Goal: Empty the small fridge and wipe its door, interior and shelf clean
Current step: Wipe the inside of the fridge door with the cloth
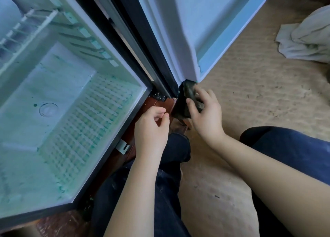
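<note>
Small white fridge stands open in front of you, cavity lit blue-green and holding no food. White wire shelf sits at upper left. The ribbed white floor panel carries green specks and smears, with a round moulded ring beside it.

White fridge door is swung wide to the right, inner side facing you, its moulded bottom bin bare. Black rubber gasket runs down between cabinet and door.

Dark crumpled wiping cloth is at the door's lowest corner, by the hinge, pressed against the underside edge. Your right hand grips it, fingers curled over the wad.

Your left hand hovers just left of the cloth, not touching it. Fingers are curled in, thumb against forefinger; nothing visible in it.

Black lower hinge sits under the cabinet's front corner. The fridge rests on a reddish-brown wooden board; a small white plastic bracket juts from the cabinet's bottom edge.

Your dark blue trousers fill the foreground, knees apart. Tan ribbed carpet lies beneath. A crumpled pale grey fabric heap lies on it at far right, well apart from the door.
</note>
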Motion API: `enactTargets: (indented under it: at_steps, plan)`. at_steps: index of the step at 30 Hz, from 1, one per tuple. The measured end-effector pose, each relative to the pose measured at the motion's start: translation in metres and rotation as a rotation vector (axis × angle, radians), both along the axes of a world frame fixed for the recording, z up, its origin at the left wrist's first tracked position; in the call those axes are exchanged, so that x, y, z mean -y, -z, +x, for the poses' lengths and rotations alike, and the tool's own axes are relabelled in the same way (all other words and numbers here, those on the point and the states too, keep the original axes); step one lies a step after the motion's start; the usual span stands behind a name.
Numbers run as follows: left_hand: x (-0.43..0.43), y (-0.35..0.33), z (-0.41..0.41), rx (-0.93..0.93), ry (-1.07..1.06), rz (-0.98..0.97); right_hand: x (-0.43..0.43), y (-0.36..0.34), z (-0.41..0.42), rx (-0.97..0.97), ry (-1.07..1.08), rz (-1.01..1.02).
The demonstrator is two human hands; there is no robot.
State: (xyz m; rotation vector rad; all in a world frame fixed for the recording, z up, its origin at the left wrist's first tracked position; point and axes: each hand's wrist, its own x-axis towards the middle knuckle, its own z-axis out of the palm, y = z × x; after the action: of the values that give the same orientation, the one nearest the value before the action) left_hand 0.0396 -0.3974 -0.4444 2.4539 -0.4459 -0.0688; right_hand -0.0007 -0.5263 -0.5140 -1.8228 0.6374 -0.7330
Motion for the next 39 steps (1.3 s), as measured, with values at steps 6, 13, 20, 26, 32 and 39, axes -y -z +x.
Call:
enactTargets:
  at_steps: [6, 13, 20, 26, 32, 39]
  plan:
    - [0.004, -0.005, -0.003, 0.093, 0.096, -0.043, -0.010, 0.018, 0.025, 0.077, 0.041, -0.184]
    - [0.060, -0.067, 0.000, 0.769, 0.623, 0.130, 0.016, 0.001, 0.016, 0.147, -0.118, -0.251]
    - [0.122, -0.083, 0.012, 1.024, 0.677, 0.814, 0.032, 0.014, 0.005, -0.023, -0.191, -0.108]
    - [0.164, -0.086, 0.017, 0.605, 0.594, 0.776, 0.042, 0.017, 0.001, -0.154, -0.242, 0.175]
    - [0.190, -0.086, 0.037, 0.627, 0.506, 0.705, 0.024, 0.010, 0.009, 0.043, -0.213, 0.235]
    - [0.203, -0.086, 0.047, 0.603, 0.435, 0.658, -0.019, 0.009, 0.010, -0.008, -0.274, 0.110]
